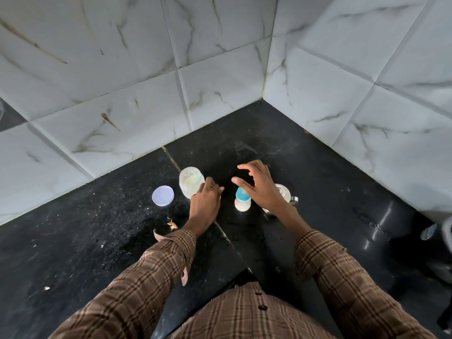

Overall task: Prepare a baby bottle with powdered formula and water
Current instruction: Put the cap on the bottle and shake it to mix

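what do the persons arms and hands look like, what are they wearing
Both arms wear long sleeves of one brown plaid shirt, checked with darker brown and pale lines: left sleeve, right sleeve. The left cuff hangs unbuttoned, showing a pinkish lining. The left hand and right hand are bare, without gloves; no rings or watch are visible.

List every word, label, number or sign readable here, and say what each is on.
No text can be read.
Baby bottle: small reddish marks on its white body, too blurred to read.
Object at the right edge: a pale label with dark marks, too small to read.
Open jar, its lid and the steel vessel: no print visible.
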